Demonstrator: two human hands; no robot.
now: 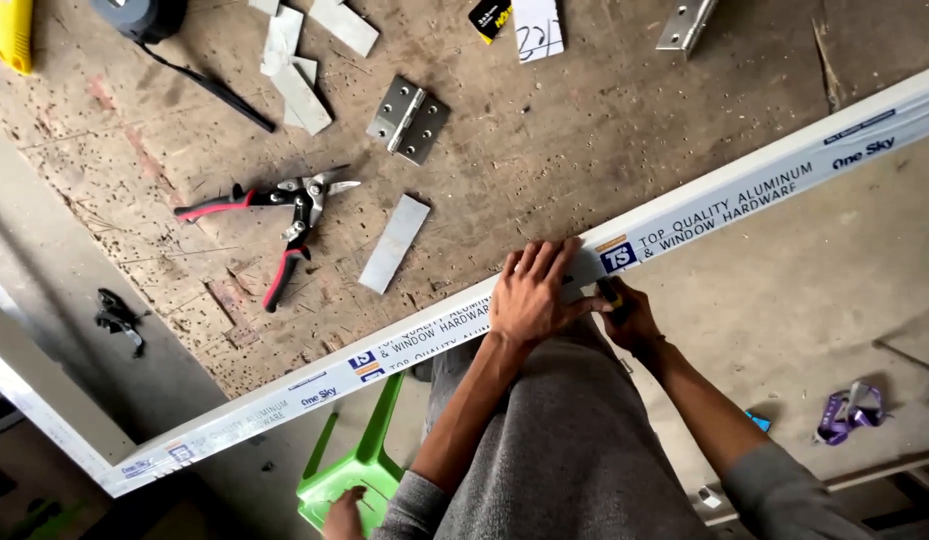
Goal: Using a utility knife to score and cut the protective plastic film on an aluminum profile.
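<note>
A long white aluminium profile (pixel 745 195) with a printed protective film lies diagonally along the edge of a worn wooden workbench (pixel 545 140). My left hand (pixel 533 295) presses flat on the profile, fingers spread over a small metal piece. My right hand (pixel 625 312) sits just beside it on the near face of the profile, closed on a small dark tool with a yellow mark; its tip is hidden by my fingers.
On the bench lie red-handled tin snips (pixel 275 215), a steel hinge (pixel 408 120), a flat metal strip (pixel 394 243), several metal offcuts (pixel 300 60) and another hinge (pixel 685 22). A green plastic stool (pixel 360 465) stands below. Purple scrap (pixel 850 412) lies on the floor.
</note>
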